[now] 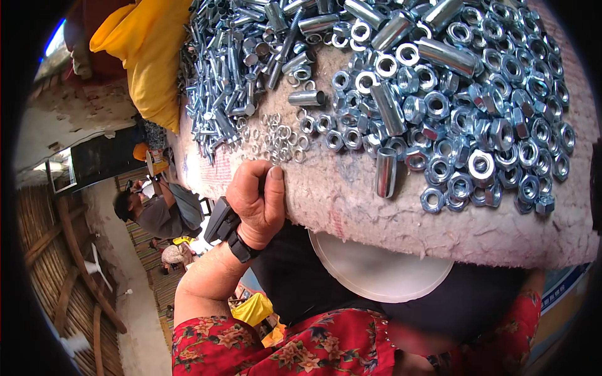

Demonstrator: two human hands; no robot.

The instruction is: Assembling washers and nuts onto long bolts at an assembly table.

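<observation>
My left hand [257,195] is closed, fingers curled in and thumb alongside, at the near edge of a pale padded cloth [313,194]. What it holds, if anything, is hidden. Just beyond its knuckles lies a small heap of thin ring washers [276,139]. Farther left is a pile of bolts [219,94]; to the right spreads a big heap of hex nuts [483,164], with metal sleeves [387,172] among them. Only a little of my right forearm [534,281] shows at the lower right; the hand itself is out of sight.
A white round tub or lid [382,276] sits below the cloth's near edge, over my lap. Yellow fabric [153,62] hangs at the far left. Beyond, another person [166,210] sits on the left side. A black strap device [227,229] is on my left wrist.
</observation>
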